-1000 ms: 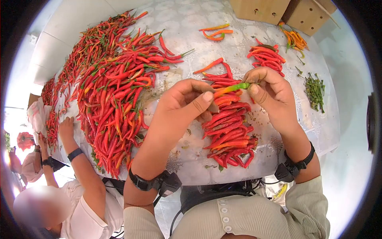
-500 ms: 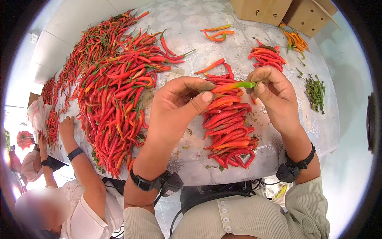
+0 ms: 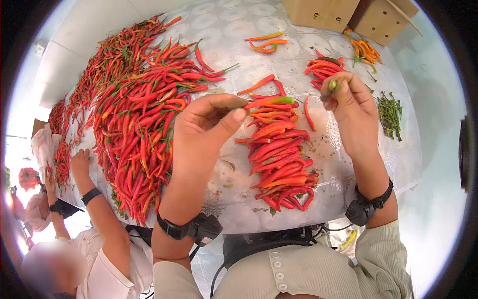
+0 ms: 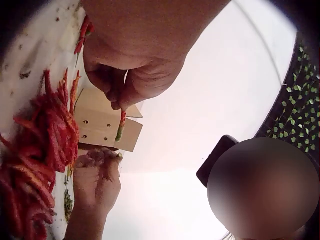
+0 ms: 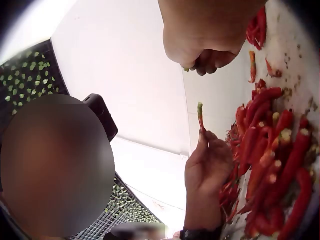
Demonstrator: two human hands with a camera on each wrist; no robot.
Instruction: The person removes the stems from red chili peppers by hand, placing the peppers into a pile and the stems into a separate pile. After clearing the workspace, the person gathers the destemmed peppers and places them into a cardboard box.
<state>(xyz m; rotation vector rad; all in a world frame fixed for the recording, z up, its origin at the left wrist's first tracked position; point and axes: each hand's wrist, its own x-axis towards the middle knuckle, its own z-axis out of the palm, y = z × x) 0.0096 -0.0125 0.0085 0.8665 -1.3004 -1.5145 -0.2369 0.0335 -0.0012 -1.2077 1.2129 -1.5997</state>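
Head view: chili (image 3: 269,102) in left hand (image 3: 204,129), cardboard boxes (image 3: 321,12) behind.

Bright, even daylight; fisheye edges warp, and wrist views seem blurred.

both forearms reach forward, hands held apart. left hand (image 3: 206,127) has thumb and fingers pinched on a chili (image 3: 269,101). right hand (image 3: 348,102) is curled, fingertips pinching a green stem (image 3: 332,84).

A large chilli heap (image 3: 144,114) fills the frame's left, a smaller pile (image 3: 279,154) lies at centre, stems (image 3: 389,114) at right, and boxes (image 3: 323,12) at upper right.
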